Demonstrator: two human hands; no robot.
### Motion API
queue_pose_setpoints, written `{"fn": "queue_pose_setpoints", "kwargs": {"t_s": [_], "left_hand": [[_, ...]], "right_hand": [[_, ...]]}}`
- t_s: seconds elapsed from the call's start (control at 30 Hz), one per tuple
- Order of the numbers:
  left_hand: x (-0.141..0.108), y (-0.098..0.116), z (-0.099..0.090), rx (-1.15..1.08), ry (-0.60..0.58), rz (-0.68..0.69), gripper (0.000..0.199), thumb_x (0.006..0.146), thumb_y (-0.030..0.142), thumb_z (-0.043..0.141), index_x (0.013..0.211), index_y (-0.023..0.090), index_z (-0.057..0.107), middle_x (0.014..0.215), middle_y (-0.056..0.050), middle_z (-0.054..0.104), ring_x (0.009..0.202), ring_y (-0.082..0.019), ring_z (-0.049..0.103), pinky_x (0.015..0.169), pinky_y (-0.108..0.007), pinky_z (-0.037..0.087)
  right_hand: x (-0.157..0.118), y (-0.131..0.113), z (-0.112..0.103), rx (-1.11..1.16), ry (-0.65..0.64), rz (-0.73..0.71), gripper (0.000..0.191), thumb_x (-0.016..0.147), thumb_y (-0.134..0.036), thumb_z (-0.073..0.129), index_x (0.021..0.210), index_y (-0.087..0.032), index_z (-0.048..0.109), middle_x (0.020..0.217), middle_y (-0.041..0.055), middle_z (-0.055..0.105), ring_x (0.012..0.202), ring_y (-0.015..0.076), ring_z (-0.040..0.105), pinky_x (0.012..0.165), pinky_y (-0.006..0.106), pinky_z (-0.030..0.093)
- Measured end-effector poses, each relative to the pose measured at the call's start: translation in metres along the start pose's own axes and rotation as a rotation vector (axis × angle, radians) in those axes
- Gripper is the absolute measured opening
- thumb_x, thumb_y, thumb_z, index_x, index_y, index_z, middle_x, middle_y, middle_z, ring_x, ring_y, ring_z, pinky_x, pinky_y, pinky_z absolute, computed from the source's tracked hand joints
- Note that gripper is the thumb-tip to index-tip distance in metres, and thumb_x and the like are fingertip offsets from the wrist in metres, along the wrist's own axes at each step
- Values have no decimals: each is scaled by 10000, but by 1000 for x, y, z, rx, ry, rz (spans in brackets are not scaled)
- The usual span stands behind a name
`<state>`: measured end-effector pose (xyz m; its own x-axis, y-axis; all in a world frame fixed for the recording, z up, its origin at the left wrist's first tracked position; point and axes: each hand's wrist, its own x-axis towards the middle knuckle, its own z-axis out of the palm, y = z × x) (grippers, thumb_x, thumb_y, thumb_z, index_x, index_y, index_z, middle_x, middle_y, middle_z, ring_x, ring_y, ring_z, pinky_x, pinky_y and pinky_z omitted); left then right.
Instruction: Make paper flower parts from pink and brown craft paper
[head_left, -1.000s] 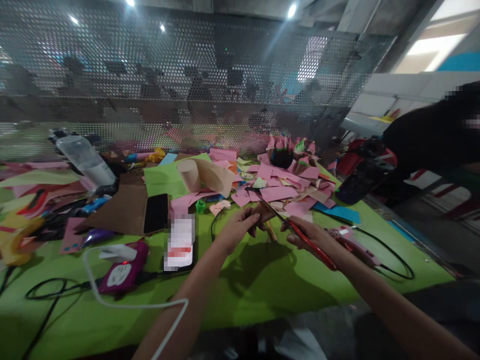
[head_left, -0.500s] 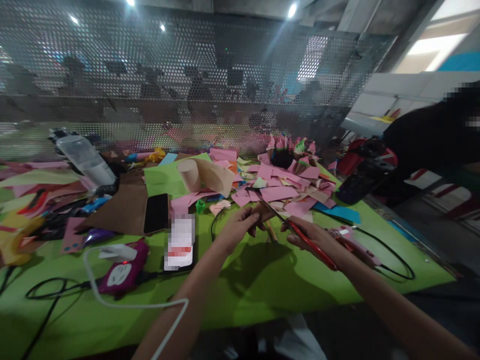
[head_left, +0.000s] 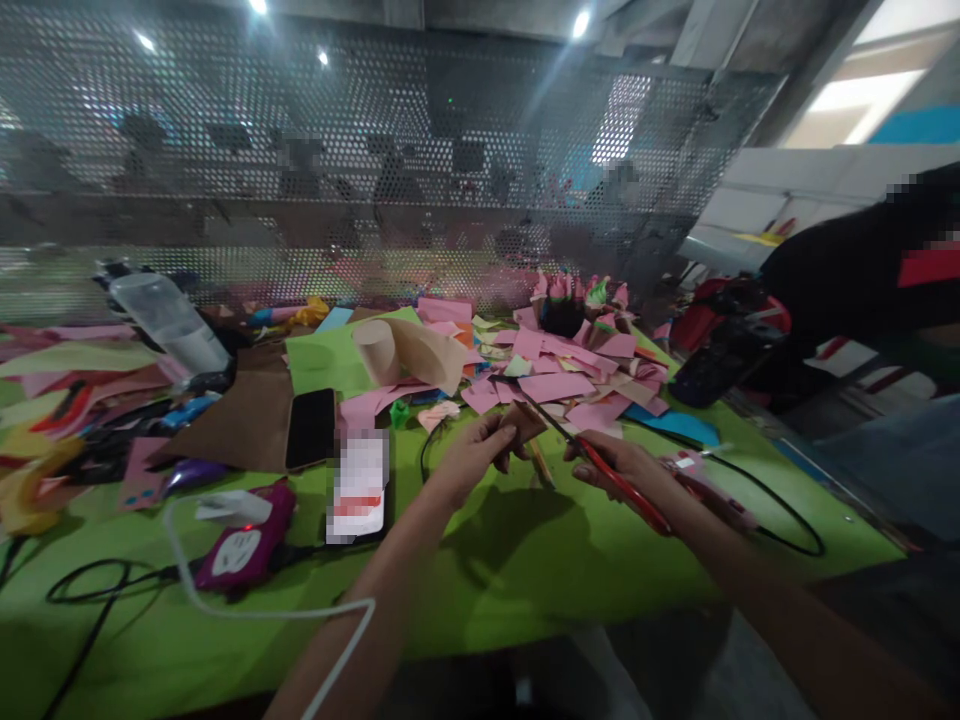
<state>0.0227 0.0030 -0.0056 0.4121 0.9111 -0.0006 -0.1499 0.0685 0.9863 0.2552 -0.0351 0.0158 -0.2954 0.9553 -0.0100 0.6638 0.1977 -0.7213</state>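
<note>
In the head view my left hand pinches a small brown piece of paper between thumb and fingers, above the green tabletop. My right hand is closed around a pair of scissors with red handles. The dark blades point up and left, right beside the paper's edge; whether they touch it I cannot tell. A thin yellowish stick lies under the hands. Beyond them spreads a heap of pink paper scraps.
Left of my hands lie two phones, a dark one and a lit one, near a magenta power bank with cables. A clear bottle leans at the back left. A person in black is at the right.
The scissors and the brown paper have come slightly apart, and more of the paper shows now. At the right, the person in black has shifted, and something red shows there.
</note>
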Motion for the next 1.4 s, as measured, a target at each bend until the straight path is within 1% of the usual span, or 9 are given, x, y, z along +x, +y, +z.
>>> {"fn": "queue_pose_setpoints", "kwargs": {"t_s": [0.27, 0.43, 0.63, 0.9, 1.03, 1.1, 1.17, 1.27, 1.4], "left_hand": [[-3, 6, 0, -81, 51, -19, 420, 765, 540, 698, 982, 182, 661, 699, 9, 626, 552, -84, 436, 514, -213, 299], [-4, 7, 1, -80, 82, -31, 533, 641, 401, 839, 1119, 223, 683, 907, -10, 699, 679, -107, 532, 565, -217, 333], [-4, 4, 0, -59, 131, -15, 558, 608, 354, 855, 1129, 225, 702, 991, -34, 737, 850, -181, 616, 701, -263, 431], [-4, 2, 2, -22, 134, 9, 486, 651, 352, 804, 1111, 242, 690, 1010, -15, 706, 785, -153, 569, 657, -245, 402], [-1, -3, 3, 18, 154, 10, 426, 675, 335, 767, 1076, 226, 676, 844, 16, 641, 650, -109, 459, 579, -228, 353], [0, -6, 4, 26, 163, 6, 432, 680, 343, 754, 1086, 228, 659, 838, 18, 629, 637, -105, 432, 558, -225, 335], [1, -8, 5, 18, 161, 9, 458, 681, 351, 752, 1108, 231, 641, 918, 5, 653, 655, -104, 435, 563, -224, 335], [0, -7, 6, 3, 152, 5, 499, 676, 337, 763, 1143, 231, 623, 1018, -18, 671, 696, -106, 466, 607, -224, 355], [-6, -3, 9, -50, 111, -41, 559, 700, 339, 761, 1222, 227, 596, 872, -2, 649, 675, -111, 501, 615, -226, 374]], "right_hand": [[26, 19, -49, -510, 344, 33, 353, 873, -507, 581, 1050, -208, 642, 889, 77, 720, 756, 243, 660, 631, 300, 467], [58, 39, -60, -859, 216, 33, 329, 871, -264, 588, 1192, -205, 630, 1156, 114, 710, 996, 272, 660, 760, 310, 478], [85, 49, -50, -900, 182, 19, 356, 857, -113, 537, 1172, -188, 684, 1105, 141, 720, 1021, 268, 649, 846, 334, 464], [55, 4, -49, -824, 352, 23, 285, 952, -281, 507, 1116, -192, 723, 1077, 149, 742, 941, 309, 686, 759, 388, 497], [43, -25, -24, -311, 427, -421, 193, 941, -324, 565, 981, -242, 734, 1002, 75, 744, 975, 245, 678, 859, 379, 519], [44, -32, -5, -145, 395, -523, 145, 905, -317, 624, 986, -253, 725, 1092, 80, 718, 1067, 248, 653, 923, 404, 510], [48, -33, 14, -64, 388, -511, 164, 871, -316, 666, 1015, -252, 710, 1156, 90, 688, 1129, 258, 625, 939, 415, 510], [55, -28, 32, 49, 379, -431, 185, 861, -282, 651, 1038, -236, 676, 1082, 84, 693, 1027, 246, 649, 864, 398, 535], [56, -19, 35, 169, 313, -382, 137, 855, -281, 631, 975, -221, 656, 972, 60, 697, 891, 220, 657, 795, 367, 534]]}}
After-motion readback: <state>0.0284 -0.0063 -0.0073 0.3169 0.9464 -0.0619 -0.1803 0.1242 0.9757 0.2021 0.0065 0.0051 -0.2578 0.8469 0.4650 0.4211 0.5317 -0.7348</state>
